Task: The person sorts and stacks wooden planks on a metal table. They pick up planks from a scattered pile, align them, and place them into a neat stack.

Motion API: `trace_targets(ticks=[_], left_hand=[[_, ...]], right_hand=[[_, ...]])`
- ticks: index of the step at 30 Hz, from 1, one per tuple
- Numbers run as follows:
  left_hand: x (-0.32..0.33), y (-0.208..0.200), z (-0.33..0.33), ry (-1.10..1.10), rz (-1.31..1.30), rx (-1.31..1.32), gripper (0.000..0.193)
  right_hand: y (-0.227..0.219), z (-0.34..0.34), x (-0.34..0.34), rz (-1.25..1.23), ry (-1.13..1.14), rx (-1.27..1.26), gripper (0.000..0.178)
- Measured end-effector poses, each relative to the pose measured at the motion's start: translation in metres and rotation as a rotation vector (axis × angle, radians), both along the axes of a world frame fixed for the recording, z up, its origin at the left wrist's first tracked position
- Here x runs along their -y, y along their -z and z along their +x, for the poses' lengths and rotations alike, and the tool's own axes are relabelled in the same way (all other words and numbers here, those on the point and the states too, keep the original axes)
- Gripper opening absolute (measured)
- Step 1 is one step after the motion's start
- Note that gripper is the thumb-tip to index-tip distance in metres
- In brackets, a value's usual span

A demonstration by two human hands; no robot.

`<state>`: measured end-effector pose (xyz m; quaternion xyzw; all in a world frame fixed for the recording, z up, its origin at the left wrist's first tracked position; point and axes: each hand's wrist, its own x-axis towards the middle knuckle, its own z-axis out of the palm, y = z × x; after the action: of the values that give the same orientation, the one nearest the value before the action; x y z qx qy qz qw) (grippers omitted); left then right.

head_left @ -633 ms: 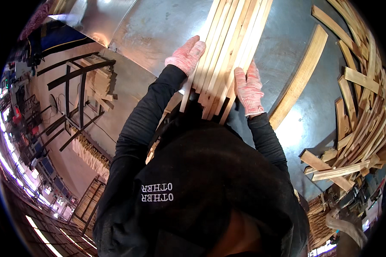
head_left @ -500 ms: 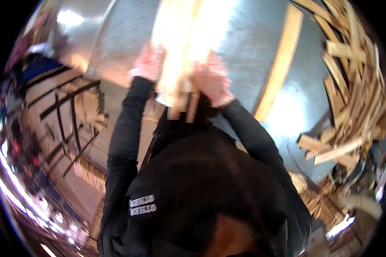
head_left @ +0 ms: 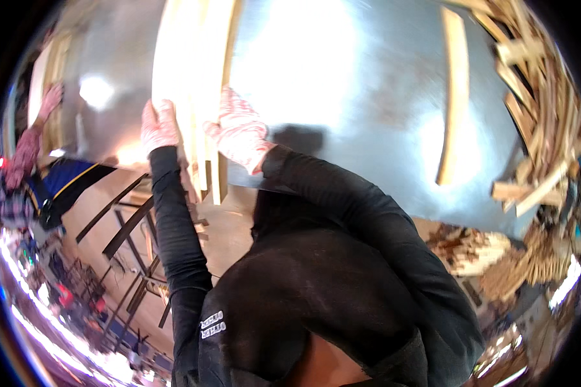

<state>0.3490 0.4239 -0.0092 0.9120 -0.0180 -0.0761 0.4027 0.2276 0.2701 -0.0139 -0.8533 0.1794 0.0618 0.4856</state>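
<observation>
A bundle of long pale wooden boards point(head_left: 190, 77) lies on the metal table, its near ends reaching past the table's front edge. My left hand point(head_left: 159, 126), in a pink-and-white knit glove, grips the bundle's left side. Against the right side presses my right hand point(head_left: 242, 132), gloved the same way, its thumb over the boards. Between them the two hands squeeze the bundle. Glare washes out the far part of the boards.
A single board point(head_left: 455, 97) lies on the metal table point(head_left: 374, 129) at right. Beyond it is a heap of wooden strips point(head_left: 549, 109). At far left, another person's gloved hand point(head_left: 50, 102) rests by more boards. A dark metal frame point(head_left: 132, 226) stands below left.
Both my hands and the bundle of boards have shifted left across the table. The other person's hand and boards at far left now show more clearly.
</observation>
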Motion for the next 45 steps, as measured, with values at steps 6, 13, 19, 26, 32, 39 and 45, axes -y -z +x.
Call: trace_targets(ticks=[6,13,19,26,32,39,45], left_hand=[[-0.071,-0.004,0.090,-0.023,0.317,0.034,0.064],[-0.086,-0.005,0.094,-0.032,0.496,0.458,0.066],[0.034,-0.063,-0.003,0.171,-0.437,-0.043,0.055],[0.218,0.012,-0.179,0.403,-0.637,-0.883,0.085],[0.262,0.064,-0.208,0.243,-0.093,-0.494,0.036],[0.180,-0.010,-0.241,0.191,0.670,-0.285,0.059],[0.272,-0.051,-0.304,0.279,0.517,0.324,0.079]], right_hand=[[-0.001,0.079,-0.070,0.036,-0.139,0.113,0.088],[0.013,0.024,0.102,-0.448,0.051,0.352,0.082],[0.007,-0.229,0.350,-0.765,0.965,-0.691,0.101],[-0.042,-0.200,0.266,-0.468,0.662,-0.338,0.062],[-0.088,-0.278,0.271,0.042,-0.122,-0.213,0.069],[-0.102,-0.556,0.563,-0.982,1.419,-0.502,0.109],[-0.066,-0.628,0.590,-0.236,1.464,-0.048,0.088]])
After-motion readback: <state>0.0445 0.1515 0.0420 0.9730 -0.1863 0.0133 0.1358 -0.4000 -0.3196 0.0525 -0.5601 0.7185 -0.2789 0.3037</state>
